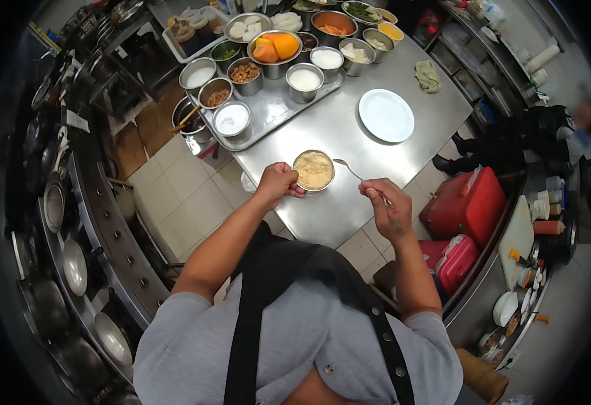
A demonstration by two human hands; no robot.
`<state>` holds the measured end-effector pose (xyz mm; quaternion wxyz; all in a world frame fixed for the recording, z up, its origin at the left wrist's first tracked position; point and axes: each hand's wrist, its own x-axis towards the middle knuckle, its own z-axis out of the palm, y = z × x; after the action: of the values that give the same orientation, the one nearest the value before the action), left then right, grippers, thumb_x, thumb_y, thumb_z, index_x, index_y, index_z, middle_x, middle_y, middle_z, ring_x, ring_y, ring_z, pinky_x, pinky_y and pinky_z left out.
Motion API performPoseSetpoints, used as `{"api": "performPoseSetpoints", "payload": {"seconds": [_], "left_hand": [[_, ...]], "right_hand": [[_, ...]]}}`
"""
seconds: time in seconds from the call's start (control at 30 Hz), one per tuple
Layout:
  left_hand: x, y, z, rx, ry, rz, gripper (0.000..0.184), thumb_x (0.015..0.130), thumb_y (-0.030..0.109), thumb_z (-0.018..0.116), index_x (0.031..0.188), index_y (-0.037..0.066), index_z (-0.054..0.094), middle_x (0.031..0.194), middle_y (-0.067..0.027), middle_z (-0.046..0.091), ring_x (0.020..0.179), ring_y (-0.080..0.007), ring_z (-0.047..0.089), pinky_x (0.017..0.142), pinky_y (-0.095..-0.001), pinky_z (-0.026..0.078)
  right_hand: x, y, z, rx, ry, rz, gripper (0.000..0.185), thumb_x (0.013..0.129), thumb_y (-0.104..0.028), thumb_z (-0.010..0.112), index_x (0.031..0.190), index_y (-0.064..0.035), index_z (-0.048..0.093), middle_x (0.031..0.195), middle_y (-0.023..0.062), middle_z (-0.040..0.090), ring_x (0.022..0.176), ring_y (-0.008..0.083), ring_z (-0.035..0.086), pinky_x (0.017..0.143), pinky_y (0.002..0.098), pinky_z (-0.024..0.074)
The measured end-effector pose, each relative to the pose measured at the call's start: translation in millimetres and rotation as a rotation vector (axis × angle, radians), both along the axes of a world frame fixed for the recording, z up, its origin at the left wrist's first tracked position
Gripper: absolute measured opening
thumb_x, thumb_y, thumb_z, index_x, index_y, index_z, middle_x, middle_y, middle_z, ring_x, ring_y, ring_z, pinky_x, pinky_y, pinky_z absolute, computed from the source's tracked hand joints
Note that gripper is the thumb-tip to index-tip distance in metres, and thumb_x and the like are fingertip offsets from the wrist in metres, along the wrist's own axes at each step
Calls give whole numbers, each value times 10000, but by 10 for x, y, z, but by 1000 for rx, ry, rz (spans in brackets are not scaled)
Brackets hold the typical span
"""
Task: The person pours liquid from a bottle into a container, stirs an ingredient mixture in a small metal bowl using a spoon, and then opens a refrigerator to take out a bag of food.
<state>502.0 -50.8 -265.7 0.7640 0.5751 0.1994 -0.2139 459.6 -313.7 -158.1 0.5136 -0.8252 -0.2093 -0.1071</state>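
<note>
My left hand (pixel 280 183) grips the rim of a small round metal bowl (pixel 332 177) at its left side. Pale yellow, crumbly-looking food (pixel 314 170) fills the bowl; what kind it is I cannot make out. In my right hand (pixel 384 201) is a metal spoon (pixel 349 169), held by the handle, its tip pointing toward the bowl but apart from it. Beyond the spoon a white oval plate (pixel 386 115) lies on the steel table (pixel 288 145).
A metal tray (pixel 266 125) at the back left bears several metal bowls of ingredients. A green cloth (pixel 427 77) lies at the table's right. Red coolers (pixel 467 202) stand on the floor at right. Pans (pixel 75 267) line the left. A person in dark clothes (pixel 518 138) is at far right.
</note>
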Motion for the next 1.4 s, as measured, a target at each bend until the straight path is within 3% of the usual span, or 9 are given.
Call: {"api": "performPoseSetpoints", "payload": {"seconds": [0.13, 0.17, 0.27, 0.3, 0.33, 0.5, 0.7, 0.9, 1.4], "left_hand": [[-10, 160, 91, 358, -104, -205, 158, 823, 71, 674, 911, 21, 553, 698, -42, 588, 516, -153, 611, 438, -260, 515], [-2, 207, 138, 515, -128, -286, 243, 770, 120, 738, 917, 29, 567, 819, -63, 608, 683, -172, 647, 568, -278, 533], [-2, 151, 110, 832, -688, -241, 402, 724, 170, 781, 1032, 15, 575, 1030, -122, 584, 990, -243, 620, 862, -360, 535], [7, 130, 158, 679, -745, -265, 649, 695, 229, 824, 1238, 27, 532, 1257, -162, 513, 1257, -306, 485, 1087, -400, 402], [43, 92, 157, 775, -900, -326, 888, 685, 284, 860, 1417, 44, 418, 1386, -175, 469, 1331, -336, 448, 1129, -412, 373], [220, 57, 38, 494, -866, -516, 1170, 622, 355, 932, 1544, 55, 276, 1502, -176, 438, 1396, -336, 422, 1157, -411, 355], [194, 37, -46, 524, -893, -455, 1212, 581, 379, 949, 1544, 77, 278, 1467, -140, 494, 1358, -333, 466, 1134, -423, 383], [210, 37, -36, 512, -890, -465, 1206, 587, 394, 940, 1548, 87, 279, 1461, -143, 499, 1331, -328, 497, 1115, -413, 408], [125, -53, -101, 589, -917, -380, 1186, 612, 395, 918, 1555, 73, 275, 1472, -181, 477, 1351, -359, 467, 1127, -428, 391]], "right_hand": [[104, -71, 91, -149, -25, 75, 104, 931, -27, 653, 1024, -14, 698, 893, 123, 709, 794, 253, 693, 702, 323, 552], [132, -65, 106, -173, -37, 91, 105, 924, -22, 657, 1020, -17, 699, 895, 124, 708, 792, 262, 689, 696, 329, 551], [246, 49, 138, -269, -104, 191, 141, 907, -7, 666, 1045, -34, 678, 905, 120, 706, 789, 278, 682, 694, 342, 550], [291, 113, 128, -295, -148, 232, 158, 901, -6, 666, 1056, -38, 666, 904, 115, 696, 798, 275, 676, 695, 350, 548], [335, 180, 97, -321, -194, 274, 176, 895, -5, 666, 1067, -43, 654, 903, 110, 687, 806, 273, 670, 696, 358, 546], [397, 339, -65, -523, -237, 390, 315, 796, 2, 676, 1094, -83, 617, 864, 75, 607, 840, 245, 623, 691, 390, 533], [327, 298, -96, -560, -270, 437, 341, 744, -7, 678, 1068, -93, 616, 833, 59, 592, 820, 234, 620, 679, 375, 527], [432, 341, -151, -638, -293, 493, 245, 777, -64, 663, 1012, -89, 601, 829, 35, 577, 826, 230, 610, 680, 367, 521], [296, 406, -89, -626, -306, 403, 253, 784, -57, 656, 1029, -73, 595, 845, 47, 598, 828, 232, 621, 686, 370, 534]]}}
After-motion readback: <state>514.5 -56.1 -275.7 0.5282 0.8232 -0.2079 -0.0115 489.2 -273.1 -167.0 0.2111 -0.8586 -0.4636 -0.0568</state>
